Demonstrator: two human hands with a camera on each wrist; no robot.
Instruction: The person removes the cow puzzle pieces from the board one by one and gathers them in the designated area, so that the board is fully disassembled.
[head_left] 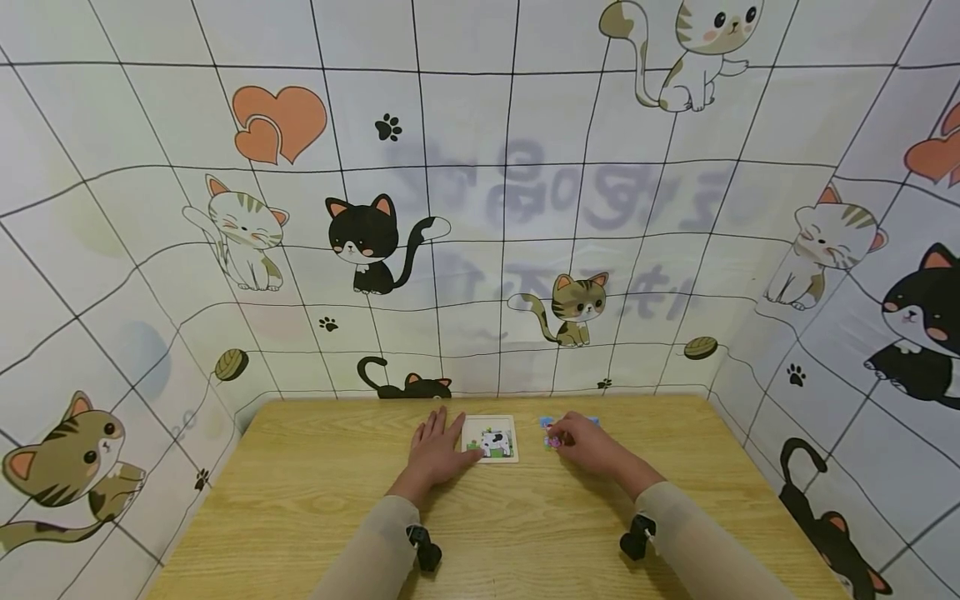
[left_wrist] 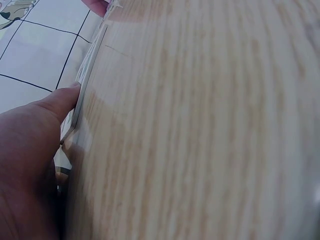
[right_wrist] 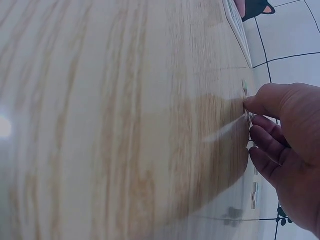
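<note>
Wooden tabletop point(head_left: 322, 475): left hand point(head_left: 437, 447) touches puzzle board point(head_left: 491, 422), right hand point(head_left: 588, 443) pinches piece point(head_left: 554, 442).

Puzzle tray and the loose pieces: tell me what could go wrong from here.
The puzzle tray might shift if the left hand pushes, since its thumb is at the near-left corner. The right hand has its fingers close to the loose pieces, so it could nudge one out of place. Those pieces look small and thin, so one may slip from the fingertips.
</note>
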